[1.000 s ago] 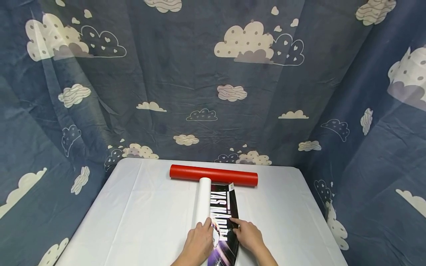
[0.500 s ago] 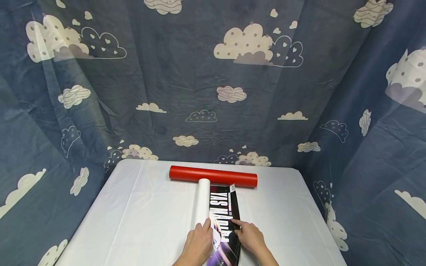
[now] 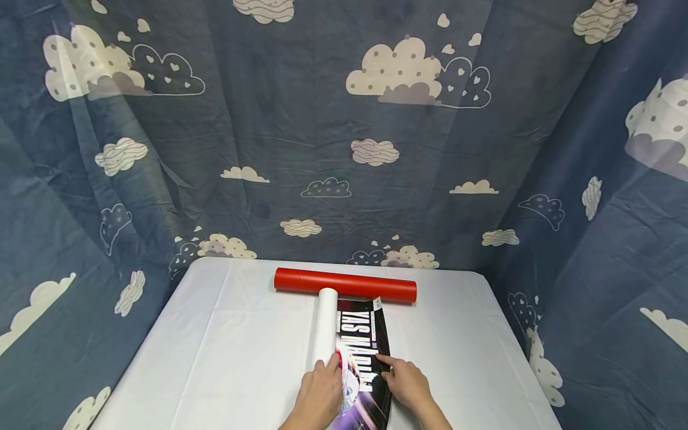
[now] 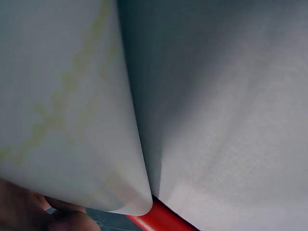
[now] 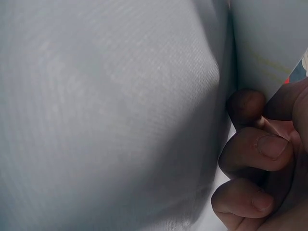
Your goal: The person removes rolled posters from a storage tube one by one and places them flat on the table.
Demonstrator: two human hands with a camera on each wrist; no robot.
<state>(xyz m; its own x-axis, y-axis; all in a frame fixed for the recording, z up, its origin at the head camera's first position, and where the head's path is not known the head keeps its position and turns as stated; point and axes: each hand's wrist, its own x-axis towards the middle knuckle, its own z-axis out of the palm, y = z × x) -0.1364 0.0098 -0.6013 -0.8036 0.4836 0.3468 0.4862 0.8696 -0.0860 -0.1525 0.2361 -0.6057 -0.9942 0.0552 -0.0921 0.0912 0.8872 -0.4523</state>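
We list one poster (image 3: 365, 334), partly rolled, lying lengthwise on the white-covered table (image 3: 242, 358), with its white roll (image 3: 325, 322) on the left and black printed face showing on the right. We record the left hand (image 3: 318, 388) gripping the roll and the right hand (image 3: 407, 383) pinching the poster's right edge. We also enter one red tube (image 3: 344, 285), set crosswise beyond the poster's far end.
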